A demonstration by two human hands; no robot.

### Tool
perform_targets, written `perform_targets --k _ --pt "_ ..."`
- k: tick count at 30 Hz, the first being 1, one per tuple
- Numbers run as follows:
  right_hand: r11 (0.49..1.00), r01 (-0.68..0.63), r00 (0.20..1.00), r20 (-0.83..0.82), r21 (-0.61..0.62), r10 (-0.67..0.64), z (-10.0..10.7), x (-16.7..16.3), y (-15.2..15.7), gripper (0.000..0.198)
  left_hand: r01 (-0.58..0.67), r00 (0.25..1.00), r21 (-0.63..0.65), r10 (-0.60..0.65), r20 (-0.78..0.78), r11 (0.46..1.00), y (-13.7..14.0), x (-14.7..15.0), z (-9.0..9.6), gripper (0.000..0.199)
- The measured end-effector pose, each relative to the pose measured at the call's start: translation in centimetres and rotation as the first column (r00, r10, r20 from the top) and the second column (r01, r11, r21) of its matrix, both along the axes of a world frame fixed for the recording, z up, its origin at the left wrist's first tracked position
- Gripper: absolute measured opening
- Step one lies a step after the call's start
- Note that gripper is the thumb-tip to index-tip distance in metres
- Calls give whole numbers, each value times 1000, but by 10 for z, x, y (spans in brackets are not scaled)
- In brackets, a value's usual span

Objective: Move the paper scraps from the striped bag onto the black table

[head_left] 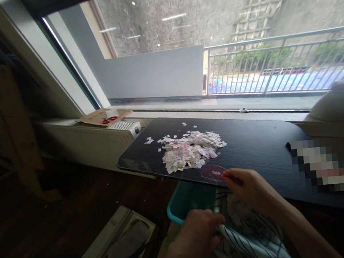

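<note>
A big heap of paper bits (189,153) lies on the dark table (257,141). The paper looks all cut up, but lots is loose there. A blue-green tub (171,214) sits below the edge. The left hand (196,231) has fingers curled, seeming to grip a striped cloth (248,240). The right hand (249,182) pinches a pink see-through piece (208,172) beside the heap. Far left, red scissors (110,120) lie by a heater (101,141); outside the window, a railing (274,61) runs right.

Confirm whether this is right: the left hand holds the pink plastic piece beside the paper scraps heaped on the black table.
Wrong hand: the head view shows the right hand holding the pink plastic piece beside the paper scraps heaped on the black table.
</note>
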State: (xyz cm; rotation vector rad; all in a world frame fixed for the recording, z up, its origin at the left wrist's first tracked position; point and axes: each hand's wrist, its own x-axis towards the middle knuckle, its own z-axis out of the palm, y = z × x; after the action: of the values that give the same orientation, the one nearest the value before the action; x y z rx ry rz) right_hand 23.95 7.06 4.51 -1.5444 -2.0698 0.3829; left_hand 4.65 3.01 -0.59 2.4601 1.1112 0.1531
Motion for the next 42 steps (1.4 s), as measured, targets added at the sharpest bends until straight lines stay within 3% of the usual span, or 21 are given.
perform_targets --k 4,7,12,17,21,26,32,42 --pt "989 120 993 8 92 -121 -4 2 23 36 4 1000 -11 -4 1 1000 0 -1 1 26" --pt "992 110 992 48 66 -113 -5 2 33 36 6 1000 -17 -6 -2 1000 0 -2 2 28" --pt "992 124 984 124 31 -127 3 5 26 34 -1 1000 -1 1 -10 1000 -1 -1 0 26" --pt "991 120 985 114 59 -126 6 5 19 35 -12 1000 -13 12 -6 1000 -2 -1 -1 24" --pt "998 67 993 100 13 -68 5 1 19 34 -7 1000 -31 6 -10 999 -2 -1 1 24" --pt "992 105 987 112 69 -112 7 1 21 34 -18 1000 -25 17 -12 1000 -2 -1 1 25" --pt "998 58 994 90 20 -60 5 3 19 35 -16 1000 -12 16 5 1000 -3 -1 -4 25" --pt "990 119 990 72 75 -124 -3 3 26 37 -12 1000 -50 12 -8 999 -1 -1 3 27"
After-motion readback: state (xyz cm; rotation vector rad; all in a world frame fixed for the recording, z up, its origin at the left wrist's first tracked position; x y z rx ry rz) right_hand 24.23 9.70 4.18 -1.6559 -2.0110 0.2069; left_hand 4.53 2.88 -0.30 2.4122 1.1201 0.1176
